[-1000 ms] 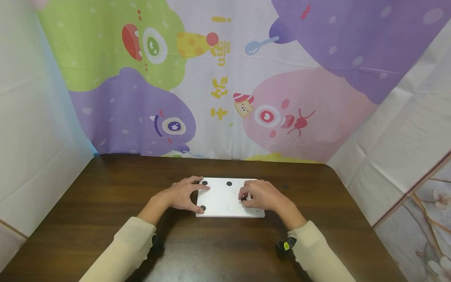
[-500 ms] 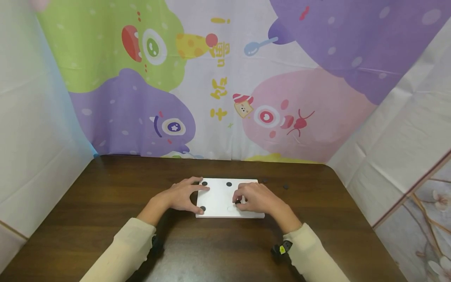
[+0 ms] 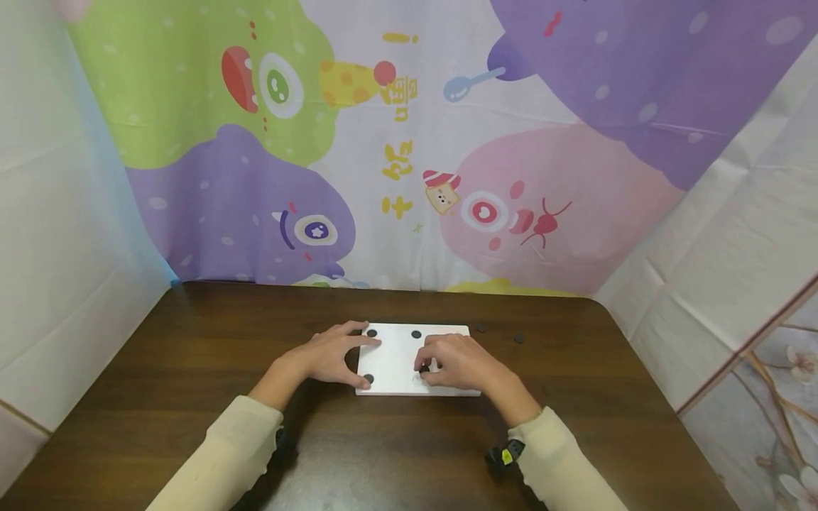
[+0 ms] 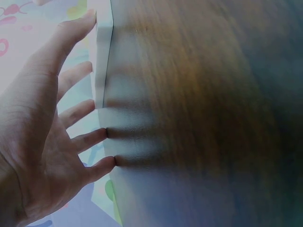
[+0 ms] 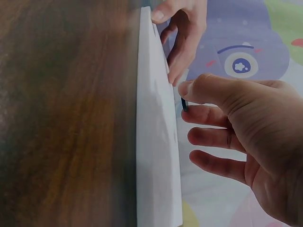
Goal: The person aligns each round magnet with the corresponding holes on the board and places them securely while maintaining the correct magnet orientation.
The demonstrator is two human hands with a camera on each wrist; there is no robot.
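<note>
A flat white board (image 3: 393, 358) lies on the table, with black discs at its far left (image 3: 372, 333), far middle (image 3: 417, 334) and near left (image 3: 368, 379). Spread fingers of my left hand (image 3: 329, 353) touch the board's left end, the thumb by the near-left disc. My right hand (image 3: 463, 360) pinches a small black disc (image 5: 184, 105) between thumb and index finger, low over the near middle of the board by a faint round mark. In the right wrist view the disc stands on edge, its other fingers loosely bent. This hand hides part of the board's right side.
Two loose black discs, one nearer (image 3: 482, 328) and one farther right (image 3: 519, 338), lie on the brown wooden table (image 3: 383, 454) beyond the board's right end. A cartoon-printed curtain (image 3: 396, 248) hangs behind the table, with pale cloth at both sides.
My right hand has moved left and slightly nearer across the board with the pinched disc. A loose disc behind it on the table has come into view. The left hand stays put.
</note>
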